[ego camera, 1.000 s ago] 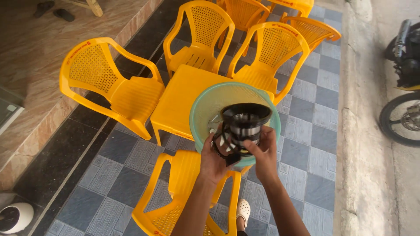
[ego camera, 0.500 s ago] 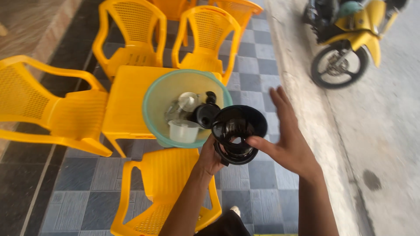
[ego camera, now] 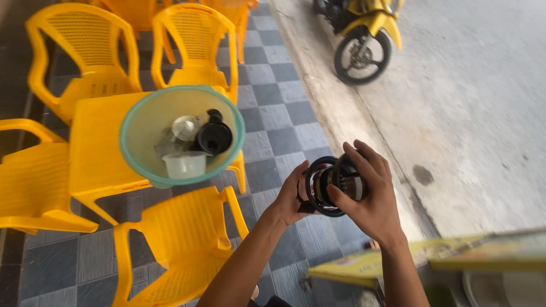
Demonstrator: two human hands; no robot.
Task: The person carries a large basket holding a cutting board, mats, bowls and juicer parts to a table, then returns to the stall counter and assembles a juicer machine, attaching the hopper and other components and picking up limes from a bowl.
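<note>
Between both hands (ego camera: 341, 199): round black-rimmed glass jar (ego camera: 333, 185).

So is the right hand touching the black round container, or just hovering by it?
Touching. The head view shows the right hand wrapped over the black round container, fingers pressed on its rim, no gap.

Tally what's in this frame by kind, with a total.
Yellow chairs: 5
Yellow table: 1
Green basin: 1
Parts in the basin: 3
Black-rimmed jar, held by left hand and right hand: 1
Motorbike: 1
Total: 12
</note>
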